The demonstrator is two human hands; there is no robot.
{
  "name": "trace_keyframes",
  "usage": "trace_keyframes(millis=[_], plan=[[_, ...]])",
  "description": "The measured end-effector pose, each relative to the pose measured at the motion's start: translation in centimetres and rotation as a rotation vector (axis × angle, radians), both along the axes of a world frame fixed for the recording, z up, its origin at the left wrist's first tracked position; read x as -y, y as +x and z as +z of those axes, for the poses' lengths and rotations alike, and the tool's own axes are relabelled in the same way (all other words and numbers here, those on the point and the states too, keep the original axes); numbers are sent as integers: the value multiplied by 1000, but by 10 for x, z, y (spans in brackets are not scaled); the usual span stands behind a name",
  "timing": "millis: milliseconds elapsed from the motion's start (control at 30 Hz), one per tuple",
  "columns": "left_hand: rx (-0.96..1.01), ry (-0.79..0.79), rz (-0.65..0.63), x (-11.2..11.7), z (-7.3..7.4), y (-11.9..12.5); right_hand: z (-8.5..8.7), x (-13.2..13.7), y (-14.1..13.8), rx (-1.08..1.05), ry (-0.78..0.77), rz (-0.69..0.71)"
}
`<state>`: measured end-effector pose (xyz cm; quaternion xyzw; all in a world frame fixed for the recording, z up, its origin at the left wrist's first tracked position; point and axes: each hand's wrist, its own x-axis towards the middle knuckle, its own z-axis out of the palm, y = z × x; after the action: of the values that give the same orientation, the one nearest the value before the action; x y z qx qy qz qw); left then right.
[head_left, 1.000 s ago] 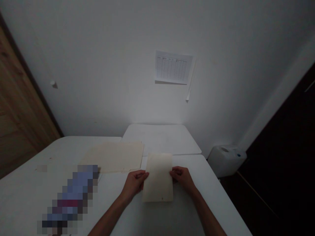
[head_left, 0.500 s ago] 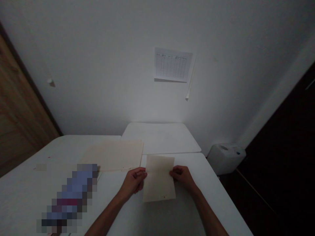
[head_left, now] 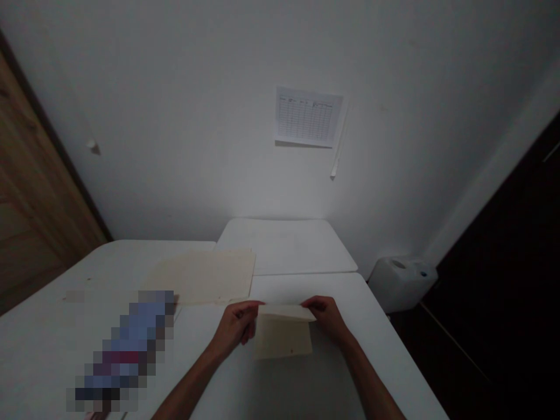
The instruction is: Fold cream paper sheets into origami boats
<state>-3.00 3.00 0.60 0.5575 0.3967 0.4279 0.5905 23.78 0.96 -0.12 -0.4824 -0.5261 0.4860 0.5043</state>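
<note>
A cream sheet of paper (head_left: 282, 338) lies on the white table (head_left: 306, 385) in front of me. Its far half is lifted and bent toward me, making a fold across the middle. My left hand (head_left: 237, 325) pinches the sheet's left edge at the fold. My right hand (head_left: 326, 318) pinches the right edge at the same height. Both hands have their fingers closed on the paper.
A stack of cream sheets (head_left: 203, 275) lies to the left, further back. A blurred-out patch (head_left: 125, 350) covers part of the table's left side. A second white table (head_left: 286, 245) stands against the wall, a white container (head_left: 402, 280) on the floor to the right, a wooden door (head_left: 26, 198) at left.
The sheet lay flat a second ago. Both hands have since lifted its far edge and brought it toward me, so the paper now folds over itself.
</note>
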Motion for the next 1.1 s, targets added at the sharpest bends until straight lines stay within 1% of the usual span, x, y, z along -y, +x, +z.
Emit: trace_keyframes(millis=[167,267,367,433,500,567,667,733,767,833,900,1000,1100], plan=[[-55,48,57,0,-8,-1,1,2,0,-80,-10,59],[-92,86,51,2,-11,2,5,4,-2,-106,-37,103],[-113,143,33,7,-5,7,10,7,-6,10,-31,179],[-131,190,8,10,2,10,13,10,-9,120,-12,255],[-137,213,-8,14,10,13,14,13,-13,178,-24,340],[-138,223,-11,17,15,16,14,16,-15,176,-68,420],[-131,186,7,18,15,18,13,18,-16,137,-91,479],[-97,119,43,18,12,19,11,17,-16,100,-82,462],[-66,81,75,17,10,19,10,16,-16,79,-76,432],[-2,17,144,16,8,20,9,13,-17,26,-61,334],[18,-24,178,15,8,21,8,11,-19,-31,-43,206],[-39,-35,118,15,9,24,6,8,-24,-86,-16,74],[-105,-18,79,16,7,26,4,7,-29,-89,8,41]])
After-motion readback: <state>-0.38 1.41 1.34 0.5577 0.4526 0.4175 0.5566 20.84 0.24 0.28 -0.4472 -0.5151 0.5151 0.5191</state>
